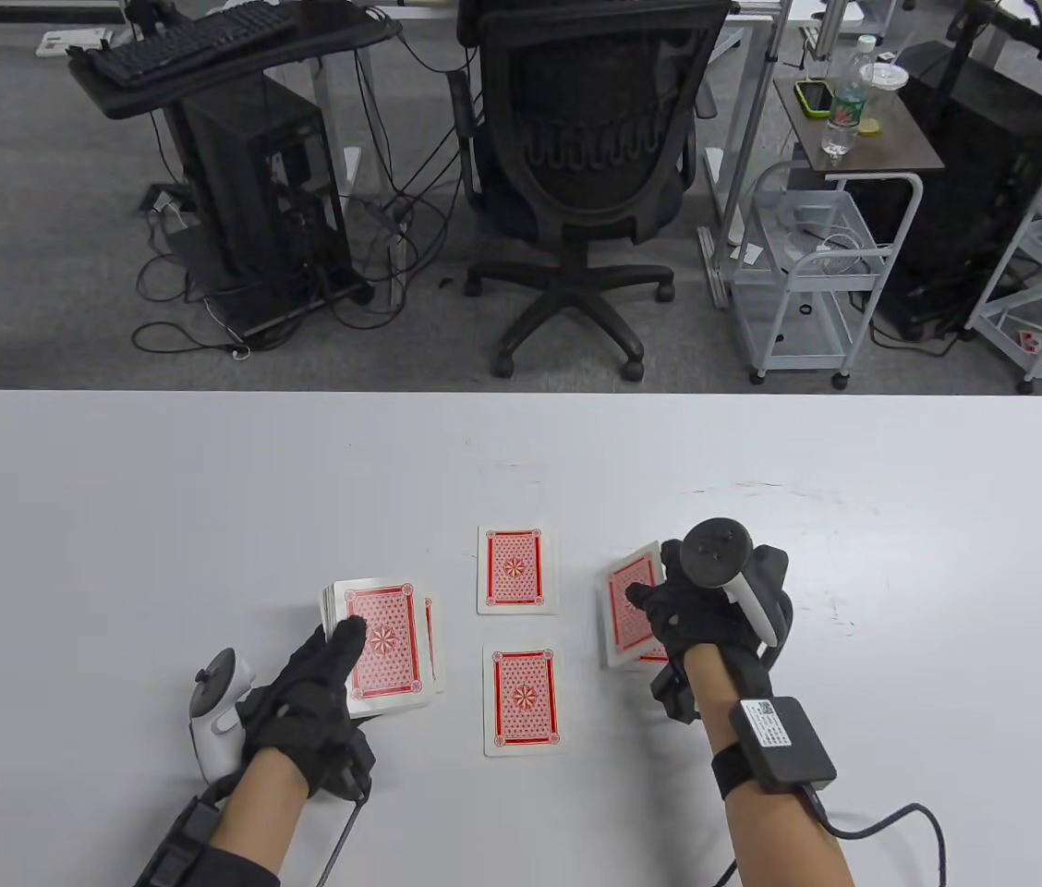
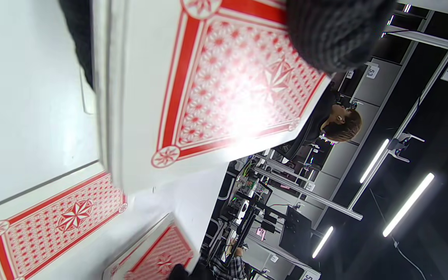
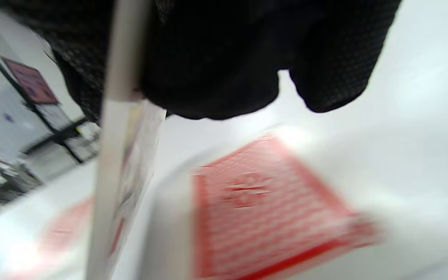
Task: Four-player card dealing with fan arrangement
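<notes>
Evidently, the dealing is only just being started. The deck [image 1: 384, 656] is being held face down in the left hand [image 1: 313, 702] at the table's near left, gripped from below with the thumb laid across its red-patterned back, and most of the cards are still being kept in it; in the left wrist view the thick stack is filling the frame under a gloved fingertip.

Two single cards are lying face down at the middle of the table [image 1: 115, 517]: a far card [image 1: 516, 570] and a near card [image 1: 523, 699], set apart in a line away from the person. A third place is being supplied at the right, where a card [image 1: 630, 617] is being pinched by the curled fingers of the right hand [image 1: 701, 614], tilted off the surface. A second card may be lying under it there; the blurred right wrist view is suggesting one held edge-on above another flat one, but this cannot be told for certain.

By this showing, the first round is judged to be unfinished: no dealt card separate from the deck is being seen at the left place, and no fan is being formed anywhere yet. Nearly all of the dealing, and all of the fanning, is being left to do.
</notes>
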`<state>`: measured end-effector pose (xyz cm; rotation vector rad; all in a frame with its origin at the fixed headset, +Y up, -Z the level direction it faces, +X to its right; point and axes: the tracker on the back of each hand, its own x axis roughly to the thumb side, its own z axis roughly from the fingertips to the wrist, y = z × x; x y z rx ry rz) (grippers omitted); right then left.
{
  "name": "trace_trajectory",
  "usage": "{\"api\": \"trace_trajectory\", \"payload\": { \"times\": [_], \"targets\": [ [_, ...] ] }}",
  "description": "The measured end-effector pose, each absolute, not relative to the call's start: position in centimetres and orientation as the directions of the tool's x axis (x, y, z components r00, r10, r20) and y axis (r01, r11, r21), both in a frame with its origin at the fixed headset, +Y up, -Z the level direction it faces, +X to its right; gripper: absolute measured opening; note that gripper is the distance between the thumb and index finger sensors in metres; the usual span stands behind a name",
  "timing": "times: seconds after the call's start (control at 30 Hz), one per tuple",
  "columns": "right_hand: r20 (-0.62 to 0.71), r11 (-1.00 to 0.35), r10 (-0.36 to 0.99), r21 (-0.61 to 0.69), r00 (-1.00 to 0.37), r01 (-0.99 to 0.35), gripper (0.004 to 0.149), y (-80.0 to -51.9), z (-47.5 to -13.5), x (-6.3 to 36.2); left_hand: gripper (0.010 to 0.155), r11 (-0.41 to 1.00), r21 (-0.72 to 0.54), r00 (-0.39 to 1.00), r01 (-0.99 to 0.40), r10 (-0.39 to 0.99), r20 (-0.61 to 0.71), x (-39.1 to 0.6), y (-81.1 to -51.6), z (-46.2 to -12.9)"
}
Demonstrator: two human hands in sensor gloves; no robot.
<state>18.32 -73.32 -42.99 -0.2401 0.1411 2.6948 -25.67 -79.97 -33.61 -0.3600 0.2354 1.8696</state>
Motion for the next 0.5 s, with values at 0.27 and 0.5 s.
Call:
{"api": "trace_trajectory", "payload": {
  "times": [0.27, 0.5],
  "targets": [
    [-0.282, -0.983, -0.065, 0.184, -0.957, 0.012, 0.077, -76.1, -43.2, 18.3, 0.052, -0.304, 0.000, -0.283, -0.953, 0.888, -0.361, -26.2, -79.9, -33.6],
    [-0.273, -0.991, 0.124, 0.020, -0.954, -0.134, 0.077, -72.6, -41.2, 17.9, 0.052, -0.314, 0.008, -0.298, -0.949, 0.892, -0.341, -26.2, -79.7, -33.5]
  ]
}}
